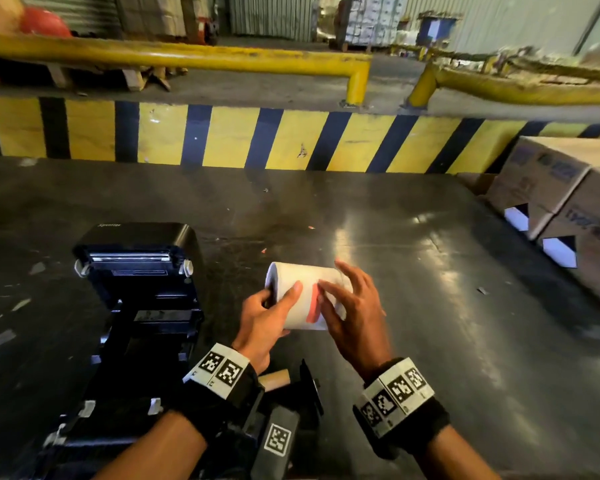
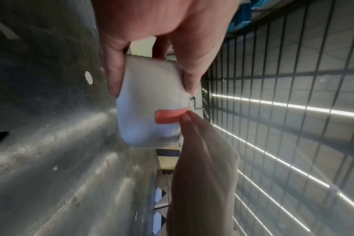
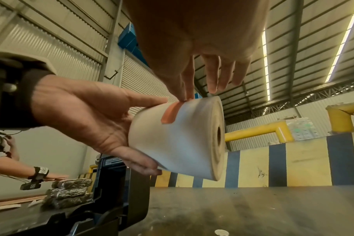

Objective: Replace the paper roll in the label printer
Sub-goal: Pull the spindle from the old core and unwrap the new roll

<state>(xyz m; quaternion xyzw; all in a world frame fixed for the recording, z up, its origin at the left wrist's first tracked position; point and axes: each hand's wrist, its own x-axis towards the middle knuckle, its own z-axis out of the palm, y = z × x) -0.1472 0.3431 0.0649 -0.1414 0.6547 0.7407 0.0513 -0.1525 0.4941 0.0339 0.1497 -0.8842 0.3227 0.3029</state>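
A white paper roll [image 1: 291, 277] [image 3: 184, 143] is held above the metal table, lying sideways. My left hand [image 1: 281, 292] grips its left end, thumb on top and fingers underneath. An orange tape tab [image 1: 313, 306] [image 2: 168, 117] [image 3: 170, 114] seals the roll's loose end. My right hand [image 1: 321, 292] pinches the tab's end between thumb and index finger, with its other fingers spread. The black label printer [image 1: 142, 271] [image 3: 119, 191] stands at the left with its lid open. An empty cardboard core [image 1: 276, 379] lies by my left wrist.
The dark metal table [image 1: 413, 237] ends at a yellow-and-black striped barrier [image 1: 257, 140]. Cardboard boxes [image 1: 568, 202] stand at the right edge. A black part [image 1: 309, 386] lies beside the core. Another person's arm [image 3: 40, 174] and wrapped bundles [image 3: 69, 190] are beyond the printer.
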